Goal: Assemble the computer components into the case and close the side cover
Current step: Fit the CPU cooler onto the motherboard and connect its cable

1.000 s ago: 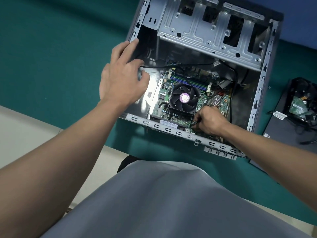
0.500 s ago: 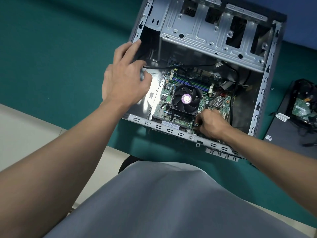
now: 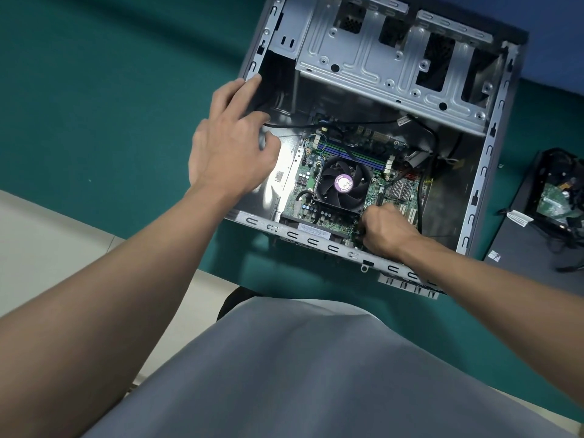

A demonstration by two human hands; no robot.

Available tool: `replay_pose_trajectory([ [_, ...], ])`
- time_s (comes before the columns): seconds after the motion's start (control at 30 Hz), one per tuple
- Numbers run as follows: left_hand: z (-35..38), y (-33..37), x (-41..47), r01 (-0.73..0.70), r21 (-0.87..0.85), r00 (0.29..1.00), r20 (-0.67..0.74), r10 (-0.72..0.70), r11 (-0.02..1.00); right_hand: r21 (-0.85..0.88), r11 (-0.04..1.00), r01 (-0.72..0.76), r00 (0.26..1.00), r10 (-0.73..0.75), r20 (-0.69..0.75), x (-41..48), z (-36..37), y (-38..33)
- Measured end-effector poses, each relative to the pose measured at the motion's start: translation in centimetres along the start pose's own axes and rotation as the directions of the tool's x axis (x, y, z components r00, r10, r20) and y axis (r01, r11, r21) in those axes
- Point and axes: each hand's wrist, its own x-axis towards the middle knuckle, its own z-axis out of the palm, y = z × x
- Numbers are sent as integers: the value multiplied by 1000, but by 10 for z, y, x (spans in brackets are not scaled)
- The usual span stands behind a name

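Case (image 3: 486, 153) lies on its side, open face up, in the upper centre and right of the frame, on a green surface (image 3: 110, 90). Side cover is off. Board (image 3: 316, 213) sits fitted in the lower half of the case, with a black fan (image 3: 343, 183) at its middle and a small heatsink (image 3: 403, 188) just right of the fan. Bare metal drive cage (image 3: 379, 67) spans the upper half. A thin black cable (image 3: 347, 123) runs across the case between cage and board.

Left hand (image 3: 230, 147) is released: fingers mostly straight, the forefinger tip touching the case's left rim, the palm over the left part of the opening, the thumb bent inward. It grasps nothing.

Right hand (image 3: 385, 232) is clenched, knuckles up, fingers curled down at the board's lower right corner, just inside the near rim. Whether it grasps anything cannot be told; the fingertips are hidden.

At the right edge of the frame a dark panel (image 3: 518, 248) lies flat, well apart from the hands, with a part showing a green circuit board (image 3: 556, 197) and loose wires on it
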Motion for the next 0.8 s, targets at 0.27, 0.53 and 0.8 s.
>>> replay_pose_trajectory([
  [0.27,-1,0,0,4,-10,1000,0,-4,1000,-9,999,-38,998,38,41,-3,-1,4],
  [0.53,0,0,0,7,-16,1000,2,-7,1000,12,1000,-16,1000,16,5,0,1,5],
  [0.8,1,0,-1,6,-39,1000,-4,-6,999,11,1000,-23,1000,23,5,1,2,4],
])
